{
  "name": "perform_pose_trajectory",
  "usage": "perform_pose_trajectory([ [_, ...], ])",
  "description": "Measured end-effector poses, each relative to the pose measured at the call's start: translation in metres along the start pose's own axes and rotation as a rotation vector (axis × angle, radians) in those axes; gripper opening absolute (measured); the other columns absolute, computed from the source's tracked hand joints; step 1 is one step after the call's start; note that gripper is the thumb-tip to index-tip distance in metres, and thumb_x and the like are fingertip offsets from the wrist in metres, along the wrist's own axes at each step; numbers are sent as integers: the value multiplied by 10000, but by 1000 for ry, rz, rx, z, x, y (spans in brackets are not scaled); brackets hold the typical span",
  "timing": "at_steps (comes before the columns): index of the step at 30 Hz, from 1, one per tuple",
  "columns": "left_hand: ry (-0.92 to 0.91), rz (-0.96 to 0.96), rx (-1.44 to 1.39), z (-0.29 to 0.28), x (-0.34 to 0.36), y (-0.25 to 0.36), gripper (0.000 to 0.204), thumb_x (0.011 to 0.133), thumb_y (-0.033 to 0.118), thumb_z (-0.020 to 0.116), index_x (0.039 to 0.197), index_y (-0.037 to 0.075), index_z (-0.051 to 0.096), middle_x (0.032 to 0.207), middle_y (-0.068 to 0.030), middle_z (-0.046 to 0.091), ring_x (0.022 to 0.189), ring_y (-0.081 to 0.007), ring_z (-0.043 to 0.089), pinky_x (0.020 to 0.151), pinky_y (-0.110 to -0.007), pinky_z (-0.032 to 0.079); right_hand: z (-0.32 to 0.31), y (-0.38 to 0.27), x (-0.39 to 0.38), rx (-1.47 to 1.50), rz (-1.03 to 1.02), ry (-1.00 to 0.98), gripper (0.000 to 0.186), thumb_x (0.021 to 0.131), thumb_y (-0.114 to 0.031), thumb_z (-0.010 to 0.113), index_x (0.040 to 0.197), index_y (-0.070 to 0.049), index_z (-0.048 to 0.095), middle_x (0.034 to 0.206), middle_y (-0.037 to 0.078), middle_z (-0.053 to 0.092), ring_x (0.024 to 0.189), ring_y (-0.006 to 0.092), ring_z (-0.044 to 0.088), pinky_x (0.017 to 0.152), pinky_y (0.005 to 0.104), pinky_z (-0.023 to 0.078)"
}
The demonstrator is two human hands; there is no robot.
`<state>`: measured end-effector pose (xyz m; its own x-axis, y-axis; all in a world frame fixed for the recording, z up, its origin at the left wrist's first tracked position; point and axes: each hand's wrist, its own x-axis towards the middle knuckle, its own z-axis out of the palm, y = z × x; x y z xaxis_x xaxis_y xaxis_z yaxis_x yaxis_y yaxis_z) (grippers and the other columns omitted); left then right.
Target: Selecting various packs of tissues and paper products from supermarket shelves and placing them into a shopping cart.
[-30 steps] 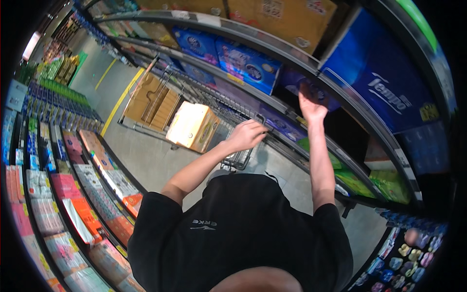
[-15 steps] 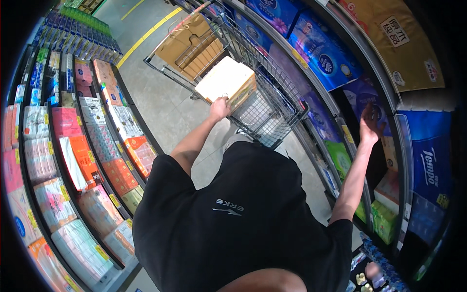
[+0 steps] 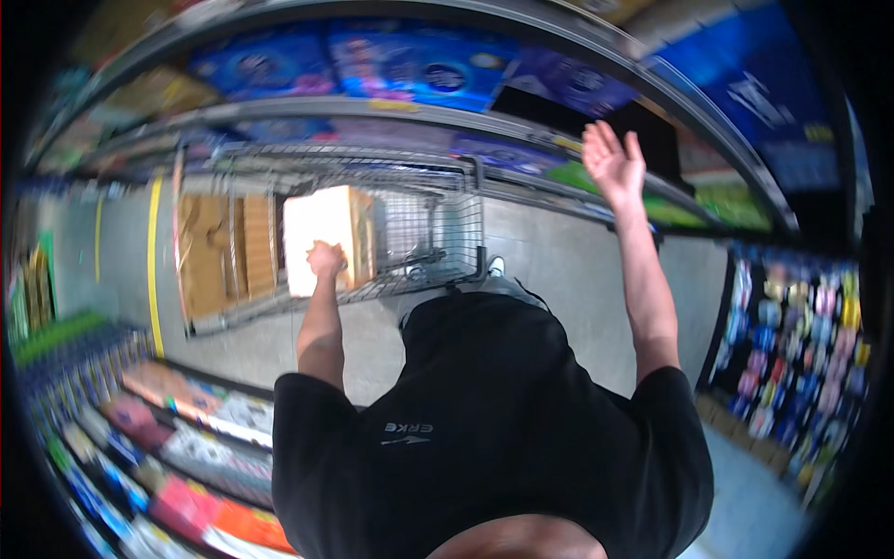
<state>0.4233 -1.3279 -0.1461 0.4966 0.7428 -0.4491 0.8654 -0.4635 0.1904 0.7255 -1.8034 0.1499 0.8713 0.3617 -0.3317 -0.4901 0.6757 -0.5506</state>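
Observation:
My left hand (image 3: 326, 259) is closed on a boxy pack (image 3: 307, 212) with a bright white top and tan sides. Its fingers are curled near the middle of that top, though blur hides the exact grip. The pack sits in or just over a metal wire shopping cart (image 3: 410, 224). Raised to the right, my right hand (image 3: 616, 166) is open, palm showing and fingers apart, with nothing in it. Behind it is a dark gap in the shelf (image 3: 549, 110), beside a purple pack (image 3: 573, 82).
Blue packs (image 3: 424, 70) line the shelving along the far side, close to the cart. Brown cardboard (image 3: 209, 247) stands at the cart's left end. Tissue packs (image 3: 191, 503) fill a low shelf at the near left. A rack of small colourful goods (image 3: 782, 345) stands at the right.
The view has swung round, so the cart now lies crosswise and the far shelf runs along the top. My right hand has come away from the shelf gap. The left stays at the pack.

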Motion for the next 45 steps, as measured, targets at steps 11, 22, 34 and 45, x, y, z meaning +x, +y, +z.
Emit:
perform_pose_trajectory([
  [11, 8, 138, -176, 5, 2, 25, 320, 876, 280, 562, 942, -26, 630, 898, -240, 647, 889, -360, 626, 799, -450, 471, -98, 38, -90, -34, 71, 346, 534, 945, -482, 446, 1279, -66, 451, 1147, 122, 592, 973, 207, 607, 843, 332, 509],
  [22, 104, 391, -148, -16, -84, 95, 307, 912, 270, 557, 891, -33, 602, 832, -236, 644, 815, -383, 620, 737, -465, 465, -180, 1, -105, 17, 113, 348, 462, 945, -442, 477, 1254, -99, 478, 1142, 101, 595, 944, 190, 612, 832, 326, 511],
  [34, 67, 741, -518, -182, -292, 241, 224, 948, 188, 530, 858, -16, 546, 712, -64, 545, 658, -119, 458, 638, -283, 415, -175, 44, -89, -245, 519, -80, 521, 976, -444, 399, 1382, -117, 391, 1309, 132, 515, 1134, 236, 542, 961, 356, 436],
  [45, -147, 1480, -68, -163, -465, 418, 113, 777, 71, 646, 796, 10, 552, 776, -136, 540, 739, -331, 559, 660, -407, 467, -127, 10, -130, 198, 512, -239, 767, 862, -699, 348, 1401, -153, 346, 1382, 69, 441, 1254, 213, 423, 1024, 482, 318],
])
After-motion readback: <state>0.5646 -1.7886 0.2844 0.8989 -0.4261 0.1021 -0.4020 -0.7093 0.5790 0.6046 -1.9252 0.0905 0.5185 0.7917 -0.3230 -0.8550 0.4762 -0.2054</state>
